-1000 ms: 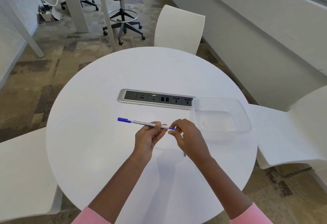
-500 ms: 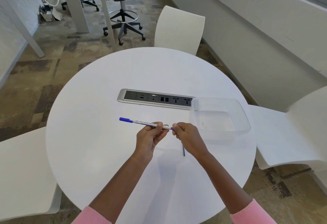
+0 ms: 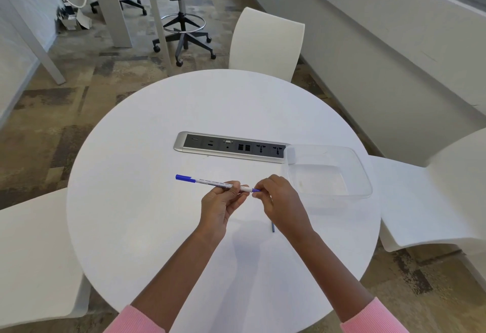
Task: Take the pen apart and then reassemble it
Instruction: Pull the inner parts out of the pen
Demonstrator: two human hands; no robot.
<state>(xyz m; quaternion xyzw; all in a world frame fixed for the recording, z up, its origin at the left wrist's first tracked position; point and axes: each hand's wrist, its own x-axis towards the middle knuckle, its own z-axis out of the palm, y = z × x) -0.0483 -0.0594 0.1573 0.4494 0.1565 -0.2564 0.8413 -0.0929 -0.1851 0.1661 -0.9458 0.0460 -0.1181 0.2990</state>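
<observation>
A white pen [image 3: 210,182] with blue print and a blue end plug at its far left lies level above the round white table [image 3: 147,222]. My left hand [image 3: 221,203] grips the barrel near its right end. My right hand [image 3: 278,201] pinches the small blue tip piece [image 3: 255,190] at the barrel's right end. A thin blue-grey stick, perhaps the ink refill [image 3: 273,227], lies on the table under my right wrist, mostly hidden by it.
A clear plastic tray [image 3: 365,174] sits on the table just right of my hands. A silver socket panel [image 3: 231,146] is set into the table beyond the pen. White chairs stand at the left, far side and right.
My hands and the pen have stayed almost in place. My right fingers have shifted slightly around the blue tip at the barrel's right end.
</observation>
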